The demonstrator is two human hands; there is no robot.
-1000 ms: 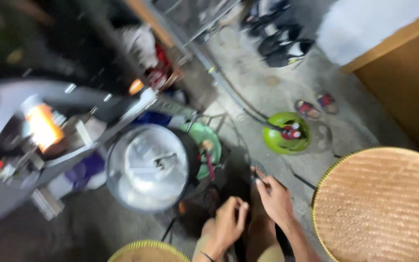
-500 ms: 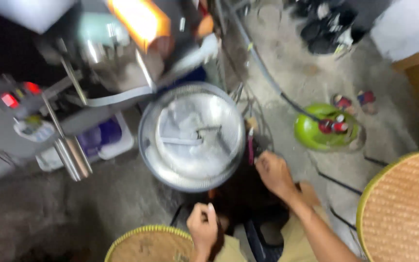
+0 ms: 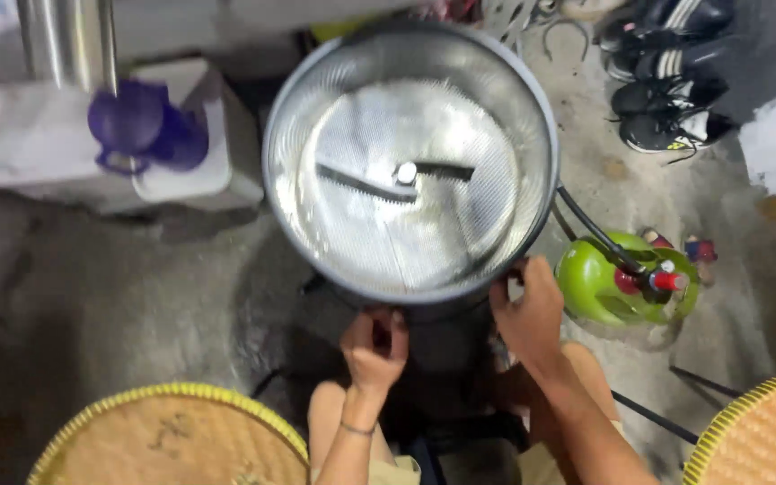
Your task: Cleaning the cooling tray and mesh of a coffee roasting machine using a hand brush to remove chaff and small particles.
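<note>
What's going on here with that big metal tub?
A person seen from above has both hands at the near rim of a round metal drum. The left hand is closed below the rim; the right hand touches its edge. Inside, a blade bar lies across the perforated bottom. A green gas cylinder stands to the right, and woven trays lie nearby.

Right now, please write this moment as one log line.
left hand: at metal drum lower rim | right hand: on rim by green gas cylinder | woven trays: either side
</note>
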